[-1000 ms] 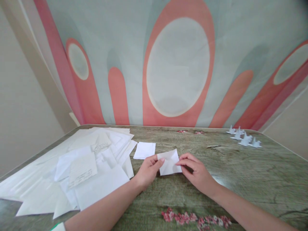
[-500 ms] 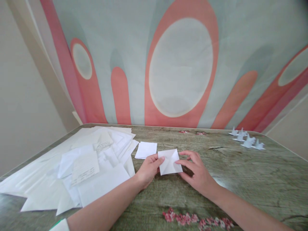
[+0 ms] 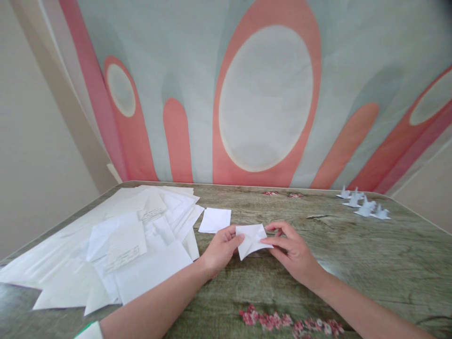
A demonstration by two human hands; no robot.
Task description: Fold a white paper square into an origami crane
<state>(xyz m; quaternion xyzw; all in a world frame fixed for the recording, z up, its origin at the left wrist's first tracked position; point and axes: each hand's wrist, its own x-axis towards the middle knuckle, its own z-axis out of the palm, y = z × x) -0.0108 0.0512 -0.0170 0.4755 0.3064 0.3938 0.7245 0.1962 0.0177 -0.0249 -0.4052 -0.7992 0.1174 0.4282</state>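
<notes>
A small square of white paper [image 3: 250,238] with crease lines across it is held just above the table between both hands. My left hand [image 3: 223,247] pinches its left edge, thumb on top and fingers hidden underneath. On the other side, my right hand [image 3: 291,249] grips the right corner between thumb and fingers, and the paper bends there. Just behind my left hand lies a small stack of white paper squares [image 3: 215,220]. At the far right stand several folded paper cranes [image 3: 366,206].
A broad heap of loose white paper sheets [image 3: 151,270], some with writing, covers the table's left side. The wood-patterned table [image 3: 353,254] has printed pink flowers [image 3: 271,321] near its front. A patterned cloth backdrop [image 3: 197,141] hangs behind the far edge.
The paper square, flat before, is now bent and tilted, its right corner drawn out by my right hand. Both hands have shifted slightly right.
</notes>
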